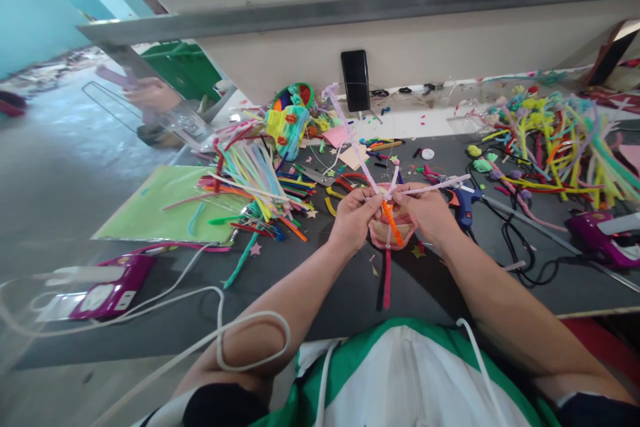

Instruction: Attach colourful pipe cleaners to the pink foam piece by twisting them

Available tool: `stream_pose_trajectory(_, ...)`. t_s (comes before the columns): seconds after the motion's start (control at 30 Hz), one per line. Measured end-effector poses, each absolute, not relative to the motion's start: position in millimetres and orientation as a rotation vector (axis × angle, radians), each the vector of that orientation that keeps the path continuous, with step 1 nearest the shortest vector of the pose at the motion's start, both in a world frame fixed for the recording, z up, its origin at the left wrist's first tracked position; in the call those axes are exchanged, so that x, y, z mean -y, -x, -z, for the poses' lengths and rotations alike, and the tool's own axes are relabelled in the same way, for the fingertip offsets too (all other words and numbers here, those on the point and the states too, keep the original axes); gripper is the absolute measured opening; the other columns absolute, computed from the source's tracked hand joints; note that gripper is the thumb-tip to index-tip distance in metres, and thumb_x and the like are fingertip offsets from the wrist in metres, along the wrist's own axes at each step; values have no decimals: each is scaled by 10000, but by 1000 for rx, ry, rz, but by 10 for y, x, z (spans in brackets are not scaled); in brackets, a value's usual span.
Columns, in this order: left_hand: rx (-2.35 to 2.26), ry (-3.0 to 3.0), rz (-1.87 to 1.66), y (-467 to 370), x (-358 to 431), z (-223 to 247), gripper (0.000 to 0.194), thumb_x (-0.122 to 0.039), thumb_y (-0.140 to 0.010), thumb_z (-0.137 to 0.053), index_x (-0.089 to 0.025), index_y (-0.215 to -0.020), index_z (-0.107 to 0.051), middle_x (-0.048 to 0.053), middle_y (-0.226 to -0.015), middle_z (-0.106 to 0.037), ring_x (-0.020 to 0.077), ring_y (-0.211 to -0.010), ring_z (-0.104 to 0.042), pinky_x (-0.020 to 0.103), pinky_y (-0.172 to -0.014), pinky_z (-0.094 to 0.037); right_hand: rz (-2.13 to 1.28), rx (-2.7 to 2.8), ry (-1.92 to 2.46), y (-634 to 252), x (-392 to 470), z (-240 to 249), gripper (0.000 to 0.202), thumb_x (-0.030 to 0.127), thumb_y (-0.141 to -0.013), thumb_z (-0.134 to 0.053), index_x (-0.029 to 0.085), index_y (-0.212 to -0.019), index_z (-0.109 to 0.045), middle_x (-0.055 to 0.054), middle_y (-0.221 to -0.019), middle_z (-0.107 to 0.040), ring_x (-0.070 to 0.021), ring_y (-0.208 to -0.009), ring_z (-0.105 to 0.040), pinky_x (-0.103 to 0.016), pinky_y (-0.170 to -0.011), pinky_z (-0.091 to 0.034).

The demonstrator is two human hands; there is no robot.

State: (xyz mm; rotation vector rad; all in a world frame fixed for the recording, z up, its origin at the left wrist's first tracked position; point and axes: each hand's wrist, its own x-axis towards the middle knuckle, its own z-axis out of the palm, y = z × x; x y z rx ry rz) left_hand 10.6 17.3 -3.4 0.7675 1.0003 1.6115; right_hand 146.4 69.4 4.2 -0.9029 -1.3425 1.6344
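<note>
Near the middle of the table, my left hand [351, 219] and my right hand [426, 213] meet, fingertips pinched around the crossing of several fuzzy pipe cleaners. One long lilac pipe cleaner [356, 141] rises from the pinch toward the upper left, while another lilac end [447, 183] sticks out past my right hand. Below the fingers hangs an orange pipe cleaner [393, 225], and a red strip [387, 280] points toward my body. Behind them is a pink-edged rounded piece [409, 232], partly covered by my hands. The exact crossing point is hidden by the fingertips.
Left lie a bundle of pipe cleaners [255, 177], a green sheet [160, 203] and a purple device [113, 288]. Orange-and-yellow-handled tools [333, 203] sit beyond my left hand. A blue glue gun [463, 205] with cables is right. A phone [355, 80] leans behind; another person's hand [153, 95] shows.
</note>
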Motion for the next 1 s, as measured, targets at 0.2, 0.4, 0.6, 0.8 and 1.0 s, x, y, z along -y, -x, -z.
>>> stream_pose_trajectory(0.2, -1015, -788, -1623, -86, -191, 59, 261, -295, -666, -788, -144, -723, -582, -42, -547, -532, 39, -462, -462, 173, -491, -367, -1563, 1408, 896, -1488, -749, -70, 202, 389, -638, -760, 211, -710, -698, 1, -622, -671, -146, -566, -609, -279, -563, -513)
stream_pose_trajectory(0.4, -1040, -826, -1596, -79, -182, 65, 248, -309, -684, -771, -143, -730, -592, -37, -526, -535, 44, -459, -457, 177, -493, -365, -1611, 1378, 884, -1500, -747, -65, 234, 396, -626, -775, 200, -729, -701, -1, -647, -680, -145, -585, -612, -286, -596, -513)
stream_pose_trajectory(0.6, -985, -802, -1561, -83, -169, 37, 236, -292, -677, -768, -153, -719, -582, -42, -505, -543, 47, -437, -461, 181, -487, -381, -1763, 1340, 815, -1524, -779, -21, 209, 363, -628, -777, 191, -724, -708, -11, -665, -693, -147, -595, -620, -299, -633, -523)
stream_pose_trajectory(0.8, -955, -764, -1480, -64, -178, 9, 278, -316, -637, -793, -145, -709, -585, -33, -509, -542, 45, -422, -438, 187, -458, -361, -1868, 1358, 786, -1521, -782, -39, 271, 400, -605, -782, 172, -731, -708, -32, -674, -698, -163, -604, -633, -324, -642, -534)
stream_pose_trajectory(1.0, -931, -716, -1437, -44, -188, 10, 276, -327, -641, -788, -146, -679, -582, -32, -484, -519, 48, -421, -426, 190, -459, -353, -1601, 1378, 866, -1498, -758, -24, 185, 352, -648, -763, 199, -747, -731, -18, -696, -709, -162, -628, -642, -300, -633, -521)
